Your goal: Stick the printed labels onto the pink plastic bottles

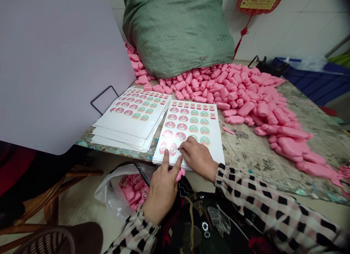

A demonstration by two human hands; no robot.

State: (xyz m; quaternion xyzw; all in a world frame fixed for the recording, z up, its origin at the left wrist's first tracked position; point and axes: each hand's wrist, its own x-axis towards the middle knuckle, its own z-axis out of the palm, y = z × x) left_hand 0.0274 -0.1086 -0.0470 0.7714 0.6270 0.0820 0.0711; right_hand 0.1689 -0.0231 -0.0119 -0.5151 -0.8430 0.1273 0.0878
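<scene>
A stack of sticker sheets (158, 160) lies at the table's front edge, printed with pink and green oval labels and small red ones. My right hand (201, 157) rests on it, fingers pinched together at a pink oval sticker (173, 149) in the bottom row. A small dark tip shows at those fingers; its kind is unclear. My left hand (162, 190) is at the sheet's near edge, its index finger pressing beside the same sticker. Under its thumb pokes the end of a small pink plastic bottle (180, 173), held mostly hidden in the curled fingers.
Many small pink bottles (246, 89) spread across the table behind and right, below a green sack (180, 31). More sticker sheets (125, 126) lie left, beside a large pale panel (62, 71). Below hangs a clear bag (109, 190) of labelled pink bottles. A blue crate (311, 82) stands right.
</scene>
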